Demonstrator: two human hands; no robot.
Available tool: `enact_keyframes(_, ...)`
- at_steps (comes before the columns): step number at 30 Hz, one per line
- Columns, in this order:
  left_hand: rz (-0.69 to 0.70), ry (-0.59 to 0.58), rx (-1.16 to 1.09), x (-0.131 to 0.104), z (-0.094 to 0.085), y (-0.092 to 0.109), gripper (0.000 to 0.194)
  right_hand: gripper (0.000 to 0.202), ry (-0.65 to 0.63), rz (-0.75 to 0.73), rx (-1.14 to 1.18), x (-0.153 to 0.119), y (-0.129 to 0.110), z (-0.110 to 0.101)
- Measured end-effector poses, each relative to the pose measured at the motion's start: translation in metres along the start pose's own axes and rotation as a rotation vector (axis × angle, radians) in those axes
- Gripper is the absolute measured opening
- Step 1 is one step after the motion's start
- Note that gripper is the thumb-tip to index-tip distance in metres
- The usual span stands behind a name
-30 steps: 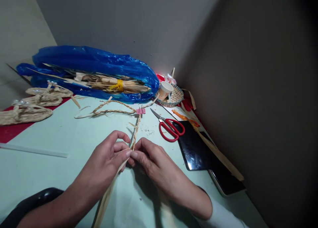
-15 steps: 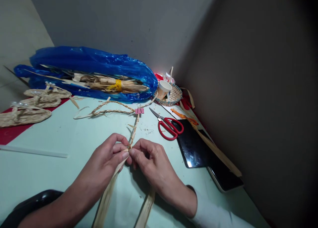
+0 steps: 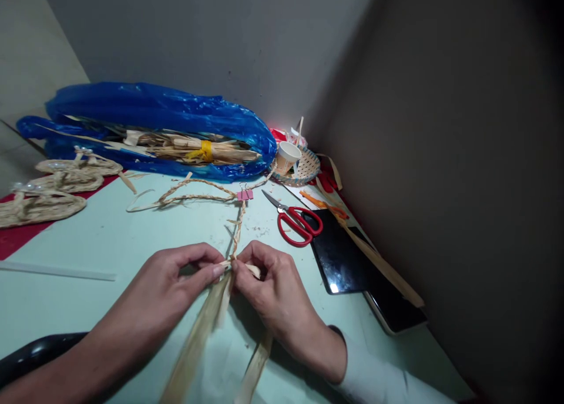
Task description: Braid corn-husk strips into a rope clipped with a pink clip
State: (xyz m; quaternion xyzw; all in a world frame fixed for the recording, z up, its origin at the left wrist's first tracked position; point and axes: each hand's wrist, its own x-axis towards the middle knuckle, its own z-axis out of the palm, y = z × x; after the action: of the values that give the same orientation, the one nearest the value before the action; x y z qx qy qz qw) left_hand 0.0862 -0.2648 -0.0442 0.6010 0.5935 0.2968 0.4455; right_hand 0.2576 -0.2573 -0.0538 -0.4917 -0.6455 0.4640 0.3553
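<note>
A thin straw braid [image 3: 238,231] runs from a pink binder clip [image 3: 245,195] down to my two hands. My left hand [image 3: 183,280] pinches a pale dried-leaf strip at the braid's lower end. Close beside it, my right hand [image 3: 271,286] pinches the braid end and another strip between thumb and fingers. Loose flat strips [image 3: 194,339] hang from the working point toward the front of the table, and one more strip [image 3: 257,363] comes out below my right hand. Beyond the clip lies a braided loop [image 3: 194,197].
Red-handled scissors [image 3: 299,225] lie right of the braid, overlapping a black tablet [image 3: 339,257]. At the back are a blue plastic bag [image 3: 145,98] of dried leaves and a basket [image 3: 312,166] with a paper cup [image 3: 288,152]. Woven sandals [image 3: 48,207] sit at left.
My left hand has moved slightly left, drawing a strip out sideways from the braid end. A light strip now hangs down between the hands. The view has shifted a little.
</note>
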Motion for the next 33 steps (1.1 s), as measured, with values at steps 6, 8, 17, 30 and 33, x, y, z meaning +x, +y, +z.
enact_keyframes(6,0.054,-0.003,0.123,-0.011,0.0,0.002,0.028,0.021,-0.02,-0.017,-0.028,0.0,0.0,-0.001)
enact_keyframes(8,0.157,0.054,0.209,-0.017,0.004,-0.001,0.028,0.022,-0.034,-0.019,-0.017,0.0,0.0,-0.001)
enact_keyframes(17,1.014,0.412,0.927,-0.033,0.028,-0.029,0.033,0.019,-0.104,0.072,0.233,0.0,0.001,-0.003)
enact_keyframes(30,0.763,0.312,0.384,-0.032,0.022,-0.008,0.021,0.018,-0.107,0.187,0.537,-0.004,-0.005,-0.008)
enact_keyframes(33,0.25,0.17,0.118,-0.018,0.011,0.004,0.019,0.021,-0.105,0.177,0.543,-0.005,-0.003,-0.006)
